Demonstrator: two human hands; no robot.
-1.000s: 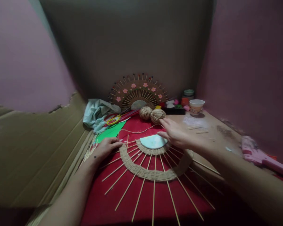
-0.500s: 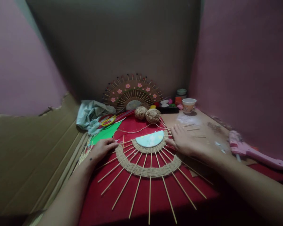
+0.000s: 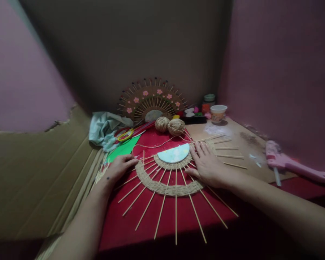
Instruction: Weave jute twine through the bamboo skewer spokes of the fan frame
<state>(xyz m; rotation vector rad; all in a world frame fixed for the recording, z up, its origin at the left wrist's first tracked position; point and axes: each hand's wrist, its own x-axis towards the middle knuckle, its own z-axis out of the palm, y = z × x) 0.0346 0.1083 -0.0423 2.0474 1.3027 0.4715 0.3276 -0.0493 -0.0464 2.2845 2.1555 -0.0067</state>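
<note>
A half-round fan of thin sticks with a woven twine band (image 3: pixel 169 189) lies on a red cloth (image 3: pixel 119 236). At its centre sits a pale blue half disc (image 3: pixel 174 154) edged with woven twine. My left hand (image 3: pixel 120 168) pinches the left end of the band, thumb and fingers together. Spread flat over the right part of the sticks, my right hand (image 3: pixel 207 164) covers some of the weaving beside the half disc. A loose strand of twine runs from the left end toward two twine balls (image 3: pixel 176 127) behind the fan.
A finished fan with pink flowers (image 3: pixel 145 94) leans at the back. Scissors (image 3: pixel 125 135) and a pale cloth (image 3: pixel 101 128) lie back left. A paper cup (image 3: pixel 218 114) and a pink glue gun (image 3: pixel 295 164) stand or lie at the right.
My right hand has moved down and spread its fingers on the sticks, showing more sticks and band beyond it. My left hand still pinches the band's end. The view has shifted slightly.
</note>
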